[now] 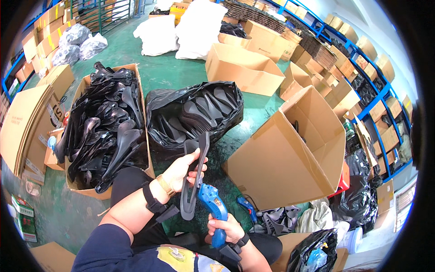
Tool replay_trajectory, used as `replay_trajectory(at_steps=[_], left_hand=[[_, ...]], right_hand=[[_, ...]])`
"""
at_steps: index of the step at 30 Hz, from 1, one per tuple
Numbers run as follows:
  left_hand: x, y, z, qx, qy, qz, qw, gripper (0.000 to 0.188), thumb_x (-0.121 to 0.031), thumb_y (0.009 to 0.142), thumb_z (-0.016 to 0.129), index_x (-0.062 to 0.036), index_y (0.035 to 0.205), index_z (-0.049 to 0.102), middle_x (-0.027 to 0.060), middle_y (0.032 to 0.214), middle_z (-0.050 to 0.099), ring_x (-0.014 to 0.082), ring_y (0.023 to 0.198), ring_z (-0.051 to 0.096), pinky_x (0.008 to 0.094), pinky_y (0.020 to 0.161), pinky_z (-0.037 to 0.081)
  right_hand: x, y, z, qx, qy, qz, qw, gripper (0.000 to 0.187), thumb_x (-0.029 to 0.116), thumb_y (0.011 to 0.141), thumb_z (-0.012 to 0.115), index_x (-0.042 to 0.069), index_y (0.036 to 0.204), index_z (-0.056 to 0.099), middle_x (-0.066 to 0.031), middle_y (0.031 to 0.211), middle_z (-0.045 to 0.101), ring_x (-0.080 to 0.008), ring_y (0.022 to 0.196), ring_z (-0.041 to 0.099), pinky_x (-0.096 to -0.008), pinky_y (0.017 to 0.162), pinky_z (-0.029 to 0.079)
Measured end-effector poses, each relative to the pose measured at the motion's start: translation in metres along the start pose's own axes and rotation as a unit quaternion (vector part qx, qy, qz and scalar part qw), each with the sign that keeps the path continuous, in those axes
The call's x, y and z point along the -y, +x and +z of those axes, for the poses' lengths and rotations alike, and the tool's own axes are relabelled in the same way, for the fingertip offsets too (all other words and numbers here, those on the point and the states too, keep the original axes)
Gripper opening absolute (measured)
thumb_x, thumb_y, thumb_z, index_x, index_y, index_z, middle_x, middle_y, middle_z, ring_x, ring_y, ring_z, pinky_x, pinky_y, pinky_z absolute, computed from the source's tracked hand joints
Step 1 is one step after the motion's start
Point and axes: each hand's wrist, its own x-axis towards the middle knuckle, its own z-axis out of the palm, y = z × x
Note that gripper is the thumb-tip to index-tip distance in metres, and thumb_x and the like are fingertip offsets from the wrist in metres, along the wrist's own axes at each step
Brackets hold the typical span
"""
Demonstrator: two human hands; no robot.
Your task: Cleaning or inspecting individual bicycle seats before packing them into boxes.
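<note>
One dark looped part [194, 197] points lengthwise forward, perhaps upward

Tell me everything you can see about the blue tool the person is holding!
The blue tool looks like plastic, with a chunky, bent body and a small light patch on its upper part. It is held low in the middle of the picture, slanting, top end leaning left. The right grip wraps its lower handle. The top end is beside a black frame; I can't tell whether they touch or whether the tool is on.
</note>
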Motion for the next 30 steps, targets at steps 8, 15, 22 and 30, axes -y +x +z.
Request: replay_trajectory(at_steps=[8,15,22,30], left_hand=[[0.014,-0.009,0.003,-0.039,0.015,-0.034,0.999,0.039,-0.047,0.095,0.049,-0.0081,0.098,0.057,-0.0001,0.074,0.058,0.0033,0.044,0.034,0.0160,0.035,0.027],[0.023,-0.015,-0.003,-0.023,0.006,-0.062,0.998,0.040,-0.049,0.096,0.045,-0.0121,0.095,0.058,-0.0034,0.061,0.048,0.0038,0.041,0.030,0.0164,0.035,0.025],[0.029,-0.022,-0.005,0.014,0.008,-0.086,0.996,0.045,-0.054,0.095,0.042,-0.0125,0.095,0.060,-0.0036,0.055,0.042,0.0054,0.041,0.032,0.0189,0.037,0.029],[0.035,-0.020,-0.009,0.021,0.012,-0.114,0.993,0.042,-0.050,0.097,0.042,-0.0105,0.095,0.057,-0.0018,0.070,0.046,0.0033,0.047,0.033,0.0155,0.036,0.027]], right_hand=[[0.005,0.007,-0.002,-0.001,-0.004,-0.028,1.000,0.019,0.008,0.083,0.069,0.001,0.097,0.059,-0.0047,0.074,0.059,-0.0139,0.062,0.058,-0.0287,0.060,0.050],[0.005,0.013,-0.002,-0.004,0.005,-0.049,0.999,0.019,0.008,0.082,0.070,0.001,0.096,0.060,-0.0051,0.073,0.059,-0.0141,0.062,0.059,-0.0287,0.060,0.050],[0.010,0.015,0.001,-0.015,0.014,-0.054,0.998,0.019,0.007,0.081,0.070,0.002,0.095,0.060,-0.0052,0.071,0.059,-0.0145,0.060,0.058,-0.0287,0.059,0.050],[0.021,0.018,0.002,-0.040,0.014,-0.078,0.996,0.021,0.010,0.080,0.070,0.002,0.095,0.058,-0.0055,0.070,0.058,-0.0156,0.060,0.057,-0.0290,0.058,0.049]])
